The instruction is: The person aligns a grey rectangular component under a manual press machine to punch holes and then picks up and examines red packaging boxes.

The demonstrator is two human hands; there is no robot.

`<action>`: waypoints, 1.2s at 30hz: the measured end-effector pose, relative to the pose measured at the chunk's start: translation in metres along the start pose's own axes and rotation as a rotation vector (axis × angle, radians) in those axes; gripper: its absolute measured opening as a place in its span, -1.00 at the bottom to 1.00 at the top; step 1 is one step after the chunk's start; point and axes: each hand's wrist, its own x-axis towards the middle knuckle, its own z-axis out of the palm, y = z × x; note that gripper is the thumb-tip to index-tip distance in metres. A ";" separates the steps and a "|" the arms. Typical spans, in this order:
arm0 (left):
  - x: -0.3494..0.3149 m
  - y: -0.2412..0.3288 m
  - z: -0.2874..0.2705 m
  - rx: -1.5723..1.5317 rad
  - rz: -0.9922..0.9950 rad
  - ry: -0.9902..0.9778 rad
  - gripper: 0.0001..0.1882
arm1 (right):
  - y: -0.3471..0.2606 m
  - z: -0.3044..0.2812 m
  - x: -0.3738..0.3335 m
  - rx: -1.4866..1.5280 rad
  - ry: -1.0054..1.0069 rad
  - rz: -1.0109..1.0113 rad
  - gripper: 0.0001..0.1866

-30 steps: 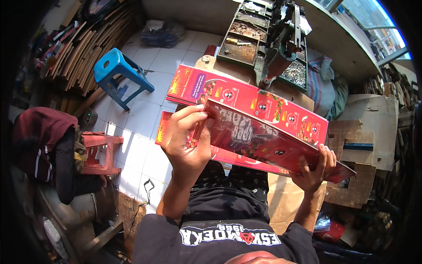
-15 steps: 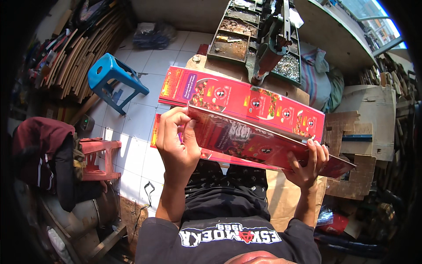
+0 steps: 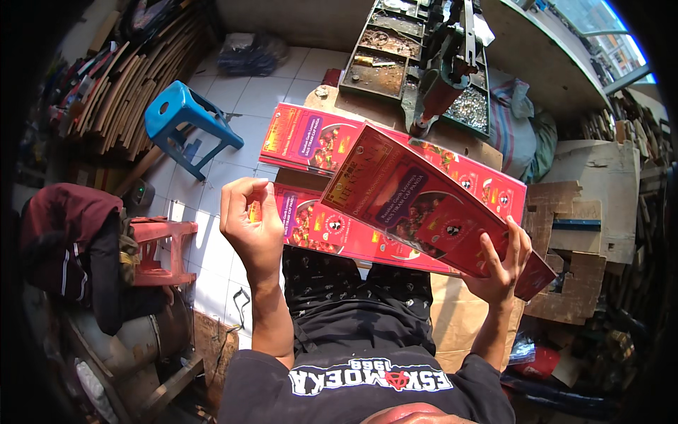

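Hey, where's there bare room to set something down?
Bare white floor tiles show between the blue stool, red stool and your left hand. The tan sheet beside your lap, below your right hand, has a bare patch; its support is hidden. Ahead it's crowded: red printed panels, one held over others, close to the machine and littered tray.

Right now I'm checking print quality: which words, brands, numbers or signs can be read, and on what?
Printed wording isn't copied here, only placed.
Tilted red panel in the right hand: large lettering legible, finest print too small.
Upper red panel: heading legible, smallest print unreadable.
Lower red panel: lettering partly hidden, small print unreadable.
Black shirt: white block letters and a number, legible.
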 end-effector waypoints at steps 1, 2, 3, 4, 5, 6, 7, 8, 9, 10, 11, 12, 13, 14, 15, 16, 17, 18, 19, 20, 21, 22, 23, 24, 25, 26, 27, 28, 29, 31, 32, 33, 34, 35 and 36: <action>-0.001 0.005 0.002 -0.050 -0.014 -0.037 -0.91 | 0.000 0.000 -0.001 0.000 0.000 0.002 -0.10; -0.001 0.011 0.004 -0.099 -0.028 -0.073 -0.91 | 0.000 0.001 -0.001 0.000 0.000 0.003 -0.10; -0.002 0.016 0.005 -0.149 -0.043 -0.108 -0.91 | -0.001 0.002 -0.002 0.019 0.016 0.019 -0.13; -0.003 0.018 0.004 -0.189 -0.089 -0.175 -0.88 | -0.003 0.002 -0.002 0.036 0.032 0.037 -0.16; -0.004 0.021 0.007 -0.245 -0.111 -0.223 -0.87 | -0.004 0.003 -0.002 0.052 0.048 0.054 -0.18; -0.003 0.026 0.009 -0.313 -0.137 -0.269 -0.87 | -0.004 0.002 -0.003 0.057 0.048 0.053 -0.18; -0.003 0.031 0.010 -0.380 -0.164 -0.313 -0.86 | -0.003 0.002 -0.003 0.063 0.048 0.051 -0.18; -0.003 0.032 0.011 -0.456 -0.201 -0.359 -0.86 | -0.003 0.001 -0.003 0.069 0.048 0.050 -0.17; -0.003 0.034 0.012 -0.532 -0.238 -0.404 -0.86 | -0.003 0.001 -0.003 0.070 0.051 0.048 -0.17; -0.004 0.035 0.014 -0.609 -0.275 -0.450 -0.85 | -0.003 0.001 -0.003 0.070 0.053 0.047 -0.17; -0.004 0.037 0.014 -0.635 -0.289 -0.466 -0.85 | -0.003 0.000 -0.003 0.070 0.055 0.045 -0.17; -0.004 0.039 0.014 -0.661 -0.303 -0.481 -0.84 | -0.003 0.000 -0.003 0.072 0.055 0.044 -0.16; -0.004 0.041 0.014 -0.685 -0.317 -0.497 -0.84 | -0.003 0.000 -0.003 0.075 0.055 0.044 -0.16; -0.006 0.041 0.015 -0.701 -0.315 -0.477 -0.84 | -0.003 0.000 -0.004 0.079 0.055 0.043 -0.16; -0.006 0.041 0.015 -0.695 -0.332 -0.485 -0.84 | -0.003 0.000 -0.004 0.079 0.056 0.043 -0.15; -0.006 0.041 0.014 -0.691 -0.349 -0.494 -0.85 | -0.003 0.000 -0.004 0.078 0.057 0.043 -0.15; -0.007 0.040 0.014 -0.686 -0.366 -0.502 -0.86 | -0.003 0.000 -0.004 0.077 0.058 0.043 -0.14; -0.007 0.041 0.015 -0.686 -0.369 -0.500 -0.86 | -0.003 0.000 -0.005 0.075 0.058 0.043 -0.14; -0.007 0.041 0.015 -0.686 -0.371 -0.498 -0.86 | -0.003 0.001 -0.005 0.073 0.059 0.043 -0.13; -0.008 0.042 0.016 -0.686 -0.373 -0.496 -0.86 | -0.003 0.001 -0.006 0.071 0.060 0.043 -0.13; -0.008 0.041 0.016 -0.680 -0.373 -0.502 -0.86 | -0.003 0.001 -0.006 0.067 0.057 0.040 -0.12; -0.007 0.041 0.016 -0.672 -0.372 -0.509 -0.86 | -0.003 0.001 -0.005 0.063 0.056 0.038 -0.12; -0.007 0.041 0.016 -0.665 -0.371 -0.515 -0.86 | -0.003 0.000 -0.004 0.059 0.055 0.035 -0.11; -0.007 0.040 0.016 -0.645 -0.359 -0.506 -0.86 | -0.003 -0.001 -0.003 0.047 0.052 0.017 -0.09; -0.008 0.040 0.016 -0.625 -0.347 -0.498 -0.87 | -0.003 -0.002 -0.002 0.036 0.048 -0.001 -0.06; -0.008 0.040 0.016 -0.604 -0.335 -0.488 -0.86 | -0.003 -0.002 -0.001 0.025 0.045 -0.019 -0.04; -0.008 0.043 0.017 -0.576 -0.285 -0.423 -0.85 | -0.002 -0.002 -0.001 0.025 0.045 -0.022 -0.04; -0.010 0.048 0.021 -0.552 -0.236 -0.360 -0.84 | -0.002 -0.002 -0.002 0.022 0.043 -0.024 -0.04; -0.010 0.051 0.024 -0.527 -0.187 -0.296 -0.82 | -0.001 -0.002 -0.003 0.019 0.041 -0.026 -0.04; -0.010 0.053 0.025 -0.476 -0.097 -0.265 -0.78 | -0.002 -0.003 -0.004 0.003 0.035 -0.034 -0.06; -0.010 0.054 0.025 -0.450 -0.051 -0.250 -0.76 | -0.003 -0.003 -0.005 -0.006 0.032 -0.038 -0.06; -0.010 0.054 0.026 -0.422 -0.020 -0.241 -0.74 | -0.003 -0.003 -0.005 -0.021 0.035 -0.045 -0.08; -0.009 0.055 0.024 -0.389 0.012 -0.229 -0.73 | -0.004 -0.003 -0.004 -0.032 0.040 -0.054 -0.11; -0.009 0.055 0.023 -0.356 0.043 -0.217 -0.72 | -0.005 -0.003 -0.004 -0.044 0.044 -0.062 -0.13; -0.009 0.054 0.023 -0.329 0.077 -0.207 -0.70 | -0.006 -0.003 -0.003 -0.047 0.049 -0.061 -0.15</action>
